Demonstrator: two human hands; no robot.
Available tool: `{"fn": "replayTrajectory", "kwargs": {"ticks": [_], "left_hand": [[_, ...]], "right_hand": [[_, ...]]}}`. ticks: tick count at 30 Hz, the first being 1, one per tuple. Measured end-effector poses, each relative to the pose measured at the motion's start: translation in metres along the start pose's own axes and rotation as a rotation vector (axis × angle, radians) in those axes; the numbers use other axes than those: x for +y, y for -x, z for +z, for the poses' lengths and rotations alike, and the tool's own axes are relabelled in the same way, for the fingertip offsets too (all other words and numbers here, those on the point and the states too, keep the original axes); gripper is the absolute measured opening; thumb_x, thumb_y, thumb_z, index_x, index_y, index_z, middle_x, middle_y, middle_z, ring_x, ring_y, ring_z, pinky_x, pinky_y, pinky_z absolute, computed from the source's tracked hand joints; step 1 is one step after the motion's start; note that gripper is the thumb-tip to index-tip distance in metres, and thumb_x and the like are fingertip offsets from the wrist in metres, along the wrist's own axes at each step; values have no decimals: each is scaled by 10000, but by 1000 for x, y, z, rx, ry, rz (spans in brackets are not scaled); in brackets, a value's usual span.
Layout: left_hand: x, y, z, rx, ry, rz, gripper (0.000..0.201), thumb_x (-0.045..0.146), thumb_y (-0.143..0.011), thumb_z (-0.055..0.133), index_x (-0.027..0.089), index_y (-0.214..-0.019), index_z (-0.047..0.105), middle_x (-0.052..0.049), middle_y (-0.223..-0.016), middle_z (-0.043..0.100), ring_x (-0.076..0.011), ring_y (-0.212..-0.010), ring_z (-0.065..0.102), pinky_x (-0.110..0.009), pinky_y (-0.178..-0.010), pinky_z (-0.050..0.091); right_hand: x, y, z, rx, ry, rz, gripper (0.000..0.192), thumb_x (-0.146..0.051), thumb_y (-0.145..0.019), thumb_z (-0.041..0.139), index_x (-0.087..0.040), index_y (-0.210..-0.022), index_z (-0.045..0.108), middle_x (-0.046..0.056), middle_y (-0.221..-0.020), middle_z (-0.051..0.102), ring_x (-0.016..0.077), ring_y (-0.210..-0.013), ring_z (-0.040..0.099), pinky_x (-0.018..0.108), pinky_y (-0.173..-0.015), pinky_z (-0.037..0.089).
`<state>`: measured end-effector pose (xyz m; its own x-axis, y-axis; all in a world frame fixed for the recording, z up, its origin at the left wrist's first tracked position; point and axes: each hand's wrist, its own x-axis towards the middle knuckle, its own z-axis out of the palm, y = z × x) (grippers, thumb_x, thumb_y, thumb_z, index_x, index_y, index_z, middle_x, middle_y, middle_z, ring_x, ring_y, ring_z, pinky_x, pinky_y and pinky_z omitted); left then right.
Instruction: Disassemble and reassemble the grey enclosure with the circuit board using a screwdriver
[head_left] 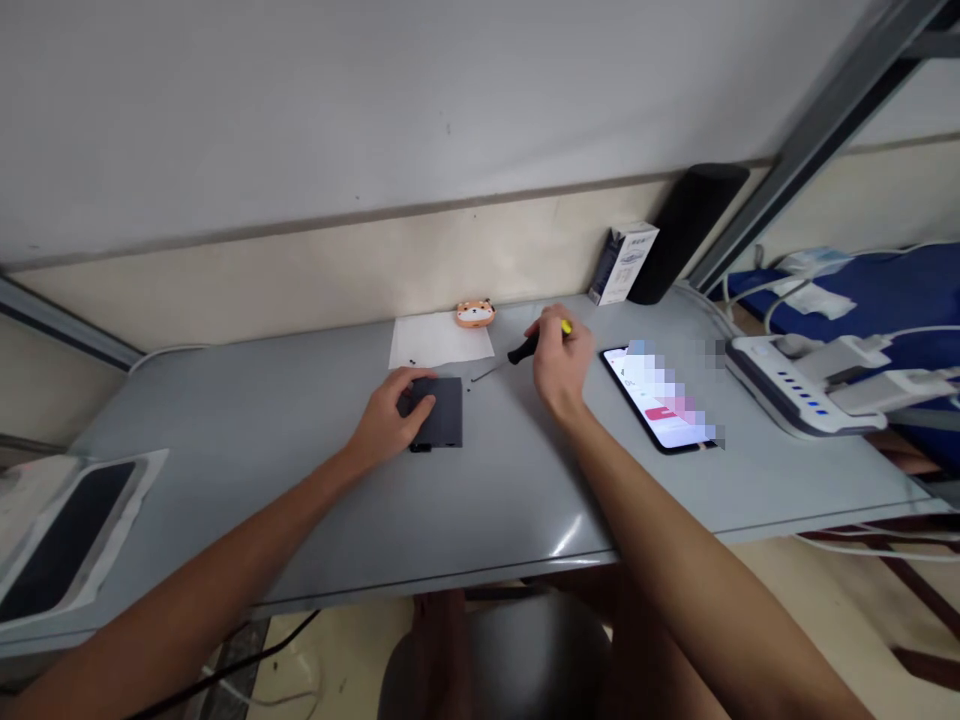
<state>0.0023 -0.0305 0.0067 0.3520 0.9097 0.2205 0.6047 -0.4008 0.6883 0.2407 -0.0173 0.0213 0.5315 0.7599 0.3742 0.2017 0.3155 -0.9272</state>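
My left hand [397, 415] grips the left side of a flat dark grey square box [444, 412] lying on the grey desk [315, 520]. In my right hand [561, 360] is a screwdriver [521, 351] with a black and yellow handle, held at a slant. Its thin shaft points left and down, and the tip is near a tiny dark screw-like piece [469, 390] just right of the box. The tip and the box are apart. Behind the box lies a white sheet of paper [439, 340] with small dark bits at its lower left.
An orange animal-face case [475, 314] sits on the paper's far edge. To the right are a lit phone [660, 400], a carton [624, 263], a black cylinder [688, 235] and a power strip [802, 390] with plugs. A dark tablet-like slab [67, 540] lies at far left.
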Motion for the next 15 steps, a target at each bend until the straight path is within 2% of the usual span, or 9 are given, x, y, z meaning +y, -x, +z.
{"fn": "replayTrajectory", "kwargs": {"ticks": [5,9,12,15], "left_hand": [[-1,3,-2,10,13,6,271,292,-923,563,231,-1162,677,-78,-1143,687,-255,-1090,657,-444,-1027,536],[1,0,-4,27,-9,-30,248,309,-937,574,249,-1143,699,-58,-1046,644,-244,-990,640,-440,-961,560],[9,-13,-6,4,-105,49,248,366,-950,607,253,-1138,723,-60,-1041,659,-263,-1051,625,-474,-1033,512],[18,-30,-6,-89,-196,126,275,426,-975,621,260,-1161,736,-69,-1121,711,-282,-1107,619,-489,-1064,468]], "right_hand": [[6,5,6,-65,35,35,337,-369,-881,469,-233,-577,518,-40,-550,454,135,-575,433,289,-578,334],[5,2,6,0,14,58,342,-376,-880,463,-233,-578,535,-37,-558,448,143,-586,437,293,-581,338],[3,-1,5,54,-14,85,357,-391,-881,459,-236,-570,542,-29,-565,456,150,-594,452,299,-587,357],[3,-3,5,68,-30,130,357,-401,-882,452,-239,-578,548,-26,-576,462,153,-594,454,305,-591,370]]}}
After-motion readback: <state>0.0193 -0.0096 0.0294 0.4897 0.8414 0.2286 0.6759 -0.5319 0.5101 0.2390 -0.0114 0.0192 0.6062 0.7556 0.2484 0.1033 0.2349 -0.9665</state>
